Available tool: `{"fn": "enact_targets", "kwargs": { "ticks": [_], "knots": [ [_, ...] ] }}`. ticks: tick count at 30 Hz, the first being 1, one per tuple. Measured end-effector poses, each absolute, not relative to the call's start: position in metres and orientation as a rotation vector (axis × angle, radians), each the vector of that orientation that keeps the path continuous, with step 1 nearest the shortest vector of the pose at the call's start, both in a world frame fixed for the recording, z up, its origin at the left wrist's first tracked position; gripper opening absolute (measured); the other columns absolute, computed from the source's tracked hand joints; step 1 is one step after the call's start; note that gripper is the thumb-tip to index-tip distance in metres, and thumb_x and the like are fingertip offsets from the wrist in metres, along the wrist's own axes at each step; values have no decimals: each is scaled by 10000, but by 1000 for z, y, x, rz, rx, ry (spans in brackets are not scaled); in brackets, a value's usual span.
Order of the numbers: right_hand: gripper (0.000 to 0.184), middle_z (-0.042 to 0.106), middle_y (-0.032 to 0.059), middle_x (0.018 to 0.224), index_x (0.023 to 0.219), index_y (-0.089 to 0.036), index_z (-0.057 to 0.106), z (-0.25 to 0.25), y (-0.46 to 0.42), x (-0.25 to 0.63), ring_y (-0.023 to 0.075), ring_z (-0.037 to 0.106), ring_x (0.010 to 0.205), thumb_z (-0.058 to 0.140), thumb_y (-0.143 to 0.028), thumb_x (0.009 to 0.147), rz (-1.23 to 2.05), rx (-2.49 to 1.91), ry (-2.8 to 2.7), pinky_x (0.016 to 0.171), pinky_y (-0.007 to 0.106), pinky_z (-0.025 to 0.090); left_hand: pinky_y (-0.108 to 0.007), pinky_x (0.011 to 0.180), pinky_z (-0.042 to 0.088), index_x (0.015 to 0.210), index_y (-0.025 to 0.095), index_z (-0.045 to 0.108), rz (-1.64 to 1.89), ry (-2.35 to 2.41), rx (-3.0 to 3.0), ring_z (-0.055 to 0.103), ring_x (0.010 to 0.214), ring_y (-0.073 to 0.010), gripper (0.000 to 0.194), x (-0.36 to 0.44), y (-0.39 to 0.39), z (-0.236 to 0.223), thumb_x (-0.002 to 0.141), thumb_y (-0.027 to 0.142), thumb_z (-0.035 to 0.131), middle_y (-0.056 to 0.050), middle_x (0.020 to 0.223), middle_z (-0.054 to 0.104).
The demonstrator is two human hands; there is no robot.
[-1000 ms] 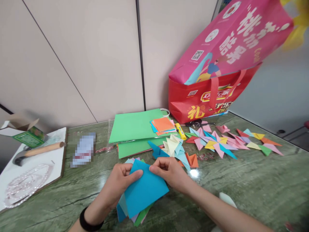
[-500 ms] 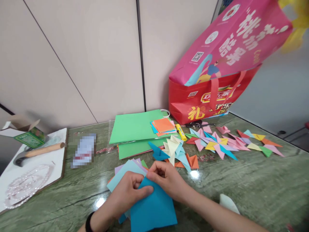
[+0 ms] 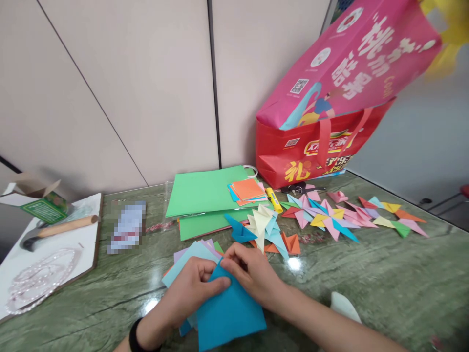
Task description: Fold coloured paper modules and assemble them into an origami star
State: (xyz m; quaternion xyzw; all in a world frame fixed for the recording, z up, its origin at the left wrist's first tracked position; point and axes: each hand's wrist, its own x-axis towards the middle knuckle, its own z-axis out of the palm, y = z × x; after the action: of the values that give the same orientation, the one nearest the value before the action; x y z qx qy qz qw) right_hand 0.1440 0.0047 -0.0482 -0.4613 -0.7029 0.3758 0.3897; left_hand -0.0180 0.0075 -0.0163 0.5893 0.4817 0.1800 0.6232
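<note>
Both hands pinch one blue paper square [image 3: 230,315] low in the middle of the view, above the green marbled table [image 3: 384,283]. My left hand [image 3: 194,291], with a black band at the wrist, grips the sheet's top left edge. My right hand [image 3: 249,274] pinches its top corner, fingers closed. Under and behind the blue sheet lies a fan of coloured paper squares [image 3: 190,256], light blue and purple on top. Just beyond my right hand are folded paper shapes [image 3: 266,227] in blue, cream and orange.
Large green sheets [image 3: 205,198] with small orange squares [image 3: 249,189] lie behind, beside a yellow glue stick [image 3: 274,199]. Folded paper stars [image 3: 330,215] spread to the right. A red and pink bag [image 3: 330,107] stands at the wall. A white board [image 3: 47,254] with a hammer [image 3: 54,230] lies left.
The blue sheet has come off the paper stack and moved down toward me, with both hands still on it. The stack now lies fanned on the table behind it.
</note>
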Motion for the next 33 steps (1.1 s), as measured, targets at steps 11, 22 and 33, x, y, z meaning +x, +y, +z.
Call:
{"fn": "enact_targets", "kwargs": {
  "ticks": [11, 22, 33],
  "knots": [
    [305, 416, -38, 527, 573, -182, 447, -44, 10, 146, 108, 373, 512, 504, -370, 807, 1099, -1207, -1644, 484, 226, 267, -203, 415, 260, 568, 148, 534, 513, 1179, 1260, 348, 440, -76, 387, -27, 13, -9, 635, 502, 673, 45, 485, 438],
    [280, 457, -23, 545, 590, -165, 503, -46, 16, 150, 108, 398, 526, 511, -354, 796, 1184, -1244, -1603, 482, 227, 289, -278, 527, 461, 694, 118, 673, 629, 1217, 1106, 602, 579, -197, 378, -30, 17, -3, 576, 472, 735, -46, 585, 659],
    [279, 469, -44, 482, 641, -186, 494, -45, 18, 153, 99, 444, 415, 503, -400, 819, 1312, -1191, -1464, 402, 209, 331, -339, 595, 506, 722, 117, 669, 766, 1252, 986, 649, 622, -235, 357, -32, 21, -8, 566, 424, 765, -62, 642, 703]
  ]
}}
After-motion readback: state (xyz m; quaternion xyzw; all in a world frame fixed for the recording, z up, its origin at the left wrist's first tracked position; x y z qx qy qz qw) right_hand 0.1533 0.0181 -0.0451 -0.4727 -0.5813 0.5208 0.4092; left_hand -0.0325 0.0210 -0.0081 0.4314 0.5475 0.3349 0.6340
